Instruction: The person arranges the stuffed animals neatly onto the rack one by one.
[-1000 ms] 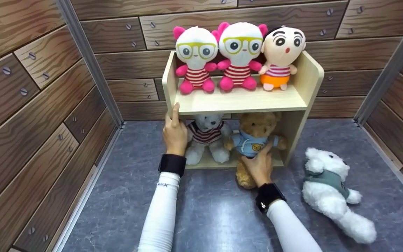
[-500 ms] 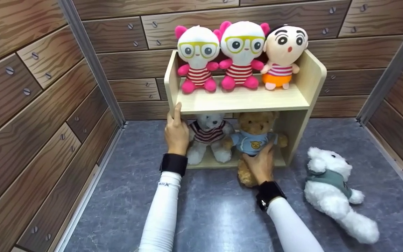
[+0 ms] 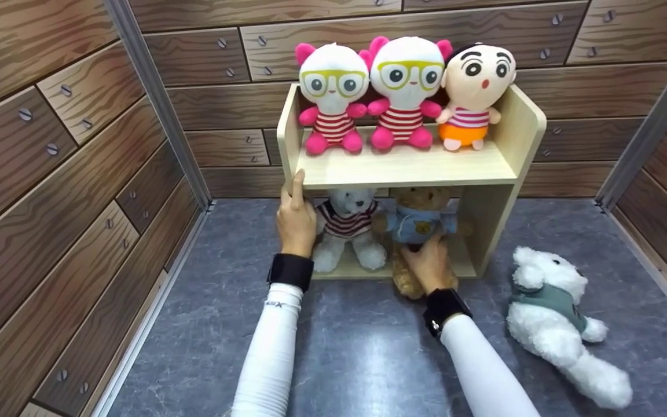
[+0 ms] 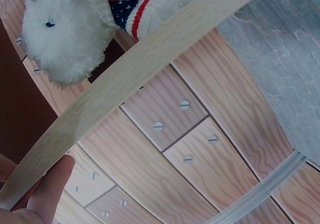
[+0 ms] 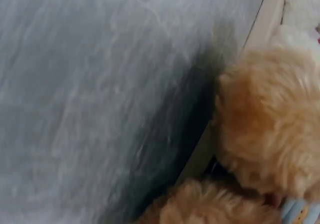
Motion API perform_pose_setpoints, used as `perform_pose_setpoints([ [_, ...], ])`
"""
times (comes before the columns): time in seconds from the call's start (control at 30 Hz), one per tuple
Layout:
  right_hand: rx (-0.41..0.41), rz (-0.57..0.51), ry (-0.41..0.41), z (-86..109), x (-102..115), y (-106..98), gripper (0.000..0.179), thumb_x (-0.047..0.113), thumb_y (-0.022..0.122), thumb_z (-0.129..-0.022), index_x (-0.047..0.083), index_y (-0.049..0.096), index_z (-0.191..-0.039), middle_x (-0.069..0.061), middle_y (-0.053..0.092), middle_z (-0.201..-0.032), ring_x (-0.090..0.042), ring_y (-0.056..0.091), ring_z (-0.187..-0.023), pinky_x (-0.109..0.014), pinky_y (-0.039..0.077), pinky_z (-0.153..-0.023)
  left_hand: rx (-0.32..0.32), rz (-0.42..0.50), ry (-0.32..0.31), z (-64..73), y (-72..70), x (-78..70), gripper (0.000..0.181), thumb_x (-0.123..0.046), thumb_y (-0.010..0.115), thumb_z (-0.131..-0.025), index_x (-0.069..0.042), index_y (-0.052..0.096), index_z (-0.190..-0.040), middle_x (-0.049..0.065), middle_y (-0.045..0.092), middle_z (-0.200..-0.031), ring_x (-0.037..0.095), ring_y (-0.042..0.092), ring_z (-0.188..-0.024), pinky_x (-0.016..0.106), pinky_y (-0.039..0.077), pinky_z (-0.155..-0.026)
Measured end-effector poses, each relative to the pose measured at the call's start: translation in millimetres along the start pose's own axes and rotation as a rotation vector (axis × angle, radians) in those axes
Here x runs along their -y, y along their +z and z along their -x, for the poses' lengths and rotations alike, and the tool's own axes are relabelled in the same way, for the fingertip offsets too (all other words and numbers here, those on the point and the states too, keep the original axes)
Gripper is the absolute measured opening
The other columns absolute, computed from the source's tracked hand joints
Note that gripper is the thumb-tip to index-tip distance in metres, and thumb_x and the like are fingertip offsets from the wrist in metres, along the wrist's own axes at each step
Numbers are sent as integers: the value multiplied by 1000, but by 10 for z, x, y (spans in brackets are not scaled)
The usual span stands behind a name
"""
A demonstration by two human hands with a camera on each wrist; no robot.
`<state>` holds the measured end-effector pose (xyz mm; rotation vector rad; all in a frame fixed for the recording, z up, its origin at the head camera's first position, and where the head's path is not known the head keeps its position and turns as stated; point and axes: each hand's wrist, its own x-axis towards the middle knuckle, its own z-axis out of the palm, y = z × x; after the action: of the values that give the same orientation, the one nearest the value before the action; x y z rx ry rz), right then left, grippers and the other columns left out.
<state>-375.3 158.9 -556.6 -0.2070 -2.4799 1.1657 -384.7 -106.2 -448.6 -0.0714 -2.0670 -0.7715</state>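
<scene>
A brown teddy bear (image 3: 417, 223) in a pale blue hoodie sits on the lower level of the wooden shelf (image 3: 406, 174), its feet jutting past the front edge. My right hand (image 3: 431, 266) holds it at the lower belly, thumb on the left and fingers to the right. Only the bear's fuzzy legs (image 5: 270, 119) fill the right wrist view; the hand is out of sight there. My left hand (image 3: 297, 223) grips the front edge of the shelf's left side panel (image 4: 100, 98), with fingers on both sides of it. Beside the brown bear sits a white bear (image 3: 348, 229) in a striped sweater.
On the top level sit two pink-and-white dolls (image 3: 333, 98) (image 3: 406, 92) with yellow glasses and a boy doll (image 3: 472, 98) in orange shorts. A white plush dog (image 3: 559, 324) in a green top lies on the grey floor, right of the shelf. Wood-patterned walls (image 3: 79, 174) surround everything.
The brown bear has moved deeper into the lower level, its head now partly behind the upper board. My right hand has moved slightly forward with it. The left hand keeps its grip.
</scene>
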Motion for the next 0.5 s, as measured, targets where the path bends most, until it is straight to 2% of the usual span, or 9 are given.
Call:
perform_pose_setpoints([
  [0.17, 17, -47, 15, 4, -6, 18, 114, 24, 82, -79, -7, 4, -156, -53, 25, -139, -63, 40, -124, -66, 38, -103, 12, -3, -3, -4, -7, -2, 66, 9, 60, -80, -20, 50, -139, 24, 60, -123, 45, 67, -73, 50, 56, -58],
  [0.33, 130, -59, 48, -68, 22, -61, 134, 31, 85, -77, -5, -19, -153, -51, 27, -143, -60, 36, -132, -60, 32, -112, 1, -7, 0, -12, -13, 12, 66, 9, 60, -80, -20, 50, -138, 23, 60, -124, 45, 67, -74, 50, 56, -59],
  [0.4, 170, -56, 68, -100, 27, -81, 138, 31, 85, -77, -6, -26, -150, -49, 31, -143, -58, 38, -132, -57, 32, -113, 2, -9, 3, -11, -9, 14, 66, 9, 60, -80, -20, 50, -138, 23, 60, -124, 45, 67, -74, 50, 56, -58],
  [0.5, 208, -75, 115, -140, 35, -91, 140, 30, 85, -78, -5, -31, -147, -48, 28, -146, -56, 33, -137, -54, 27, -117, 6, -6, 5, -16, -10, 16, 66, 9, 59, -81, -20, 50, -138, 23, 60, -125, 45, 67, -74, 49, 56, -58],
])
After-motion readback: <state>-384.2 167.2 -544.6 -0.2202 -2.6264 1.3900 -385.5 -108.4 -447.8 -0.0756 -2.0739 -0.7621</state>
